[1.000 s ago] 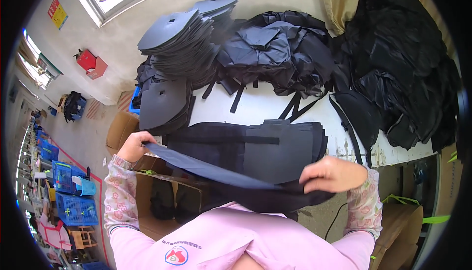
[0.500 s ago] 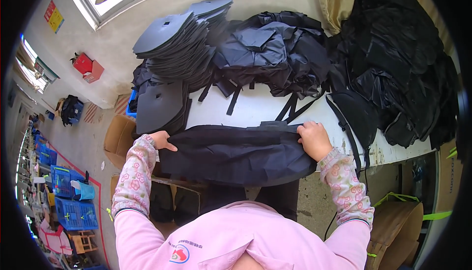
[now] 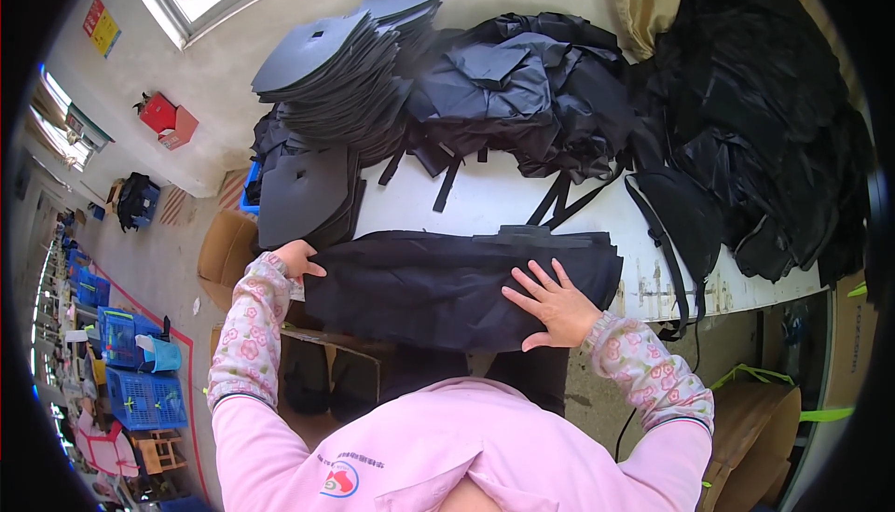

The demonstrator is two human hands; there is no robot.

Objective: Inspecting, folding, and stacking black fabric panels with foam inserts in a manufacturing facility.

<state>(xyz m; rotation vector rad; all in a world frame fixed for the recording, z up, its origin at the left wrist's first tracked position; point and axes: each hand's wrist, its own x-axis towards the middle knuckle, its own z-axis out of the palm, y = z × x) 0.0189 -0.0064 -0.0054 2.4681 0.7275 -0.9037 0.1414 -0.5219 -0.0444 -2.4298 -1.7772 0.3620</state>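
A wide piece of black fabric lies along the near edge of the white table and hangs partly over it. My left hand grips its upper left corner, thumb on top; the other fingers are partly hidden. Spread flat on the right part of the fabric is my right hand, fingers apart and holding nothing. A narrow dark grey strip shows at the fabric's far edge. To the right rests a black waist bag with its strap hanging over the table edge.
Stacked grey foam sheets rise at the back left, with a lower stack in front. Heaps of black fabric and black bags fill the back and right. Cardboard boxes stand below, and blue crates are far left.
My right hand has let go of the fabric's upper right edge and moved left and nearer, opening flat on it. The fabric's right end now lies flatter on the table. My left hand keeps its corner.
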